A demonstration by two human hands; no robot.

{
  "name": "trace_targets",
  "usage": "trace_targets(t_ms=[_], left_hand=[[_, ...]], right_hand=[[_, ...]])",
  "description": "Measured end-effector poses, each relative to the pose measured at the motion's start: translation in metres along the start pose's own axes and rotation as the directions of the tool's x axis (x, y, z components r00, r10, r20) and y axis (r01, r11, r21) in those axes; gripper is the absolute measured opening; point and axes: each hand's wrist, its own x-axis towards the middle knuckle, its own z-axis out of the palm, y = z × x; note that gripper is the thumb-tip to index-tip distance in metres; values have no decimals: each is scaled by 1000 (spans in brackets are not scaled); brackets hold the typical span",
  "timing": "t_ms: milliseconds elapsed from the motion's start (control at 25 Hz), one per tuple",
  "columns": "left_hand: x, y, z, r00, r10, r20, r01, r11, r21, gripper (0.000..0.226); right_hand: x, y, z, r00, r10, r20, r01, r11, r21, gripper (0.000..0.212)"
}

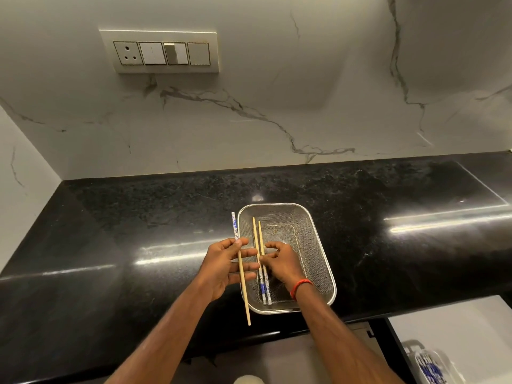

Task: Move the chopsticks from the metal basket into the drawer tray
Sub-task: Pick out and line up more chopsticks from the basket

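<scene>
A metal mesh basket (pixel 310 236) stands on the black counter near its front edge. Two wooden chopsticks (pixel 257 234) with blue-and-white ends lie inside along its left side. My right hand (pixel 282 263) is in the basket and pinches these two near their middle. My left hand (pixel 224 268) hovers just left of the basket and holds a single chopstick (pixel 241 270) under the thumb, its patterned end pointing away from me. At the bottom right, an open drawer shows a clear tray (pixel 435 367) with blue-patterned chopstick ends in it.
The black stone counter (pixel 138 225) runs left to right, with a marble wall behind and a switch panel (pixel 160 52) high on the left. A white drawer front (pixel 448 320) juts out below the counter on the right.
</scene>
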Motion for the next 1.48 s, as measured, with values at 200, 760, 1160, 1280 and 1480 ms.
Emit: trace_targets(t_ms=[200, 760, 1160, 1280, 1480], left_hand=[[2, 0, -2, 1000, -15, 9, 15, 1000, 6, 26], [7, -2, 7, 996, -59, -66, 50, 990, -130, 30], [-4, -1, 4, 999, -54, -8, 53, 995, -90, 24], [-5, -2, 2, 998, -55, 14, 56, 995, -84, 23], [-1, -2, 4, 997, -57, 50, 61, 995, -80, 23]], right_hand=[[-19, -19, -18, 992, -96, -86, 116, 954, 275, 27], [-26, -21, -10, 966, -223, -130, 240, 961, 136, 14], [4, 2, 9, 1000, -20, 5, 20, 996, -88, 46], [1, 2, 3, 999, 27, 29, -28, 999, 25, 39], [-27, -18, -28, 994, -95, -49, 106, 942, 318, 23]])
